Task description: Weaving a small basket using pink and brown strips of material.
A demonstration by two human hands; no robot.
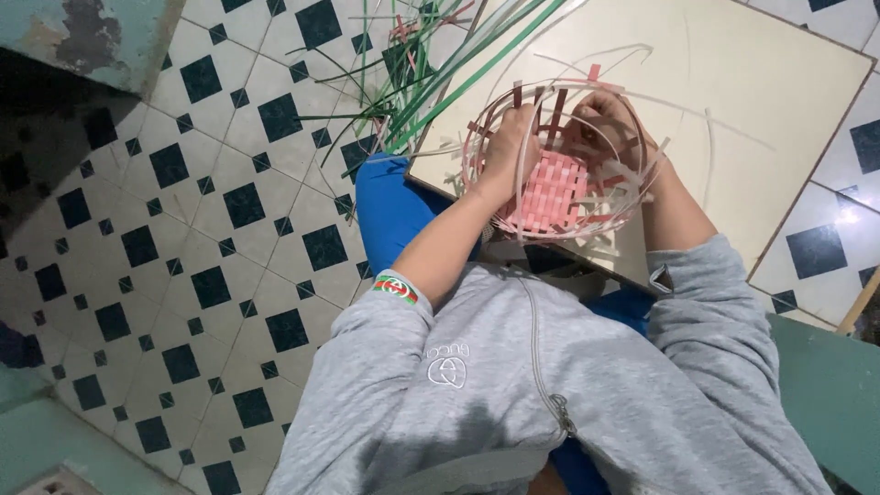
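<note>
A half-woven basket of pink and white strips rests on a cream board across my lap. Its flat pink base is woven and loose white strips stand up around the rim. My left hand grips strips at the basket's left rim. My right hand holds strips at the far right rim, its fingers partly hidden among them. Grey sleeves cover both upper arms.
A bundle of long green strips lies on the tiled floor beyond the board's left corner. Teal surfaces sit at the top left and lower right. My blue trouser leg shows beside the board.
</note>
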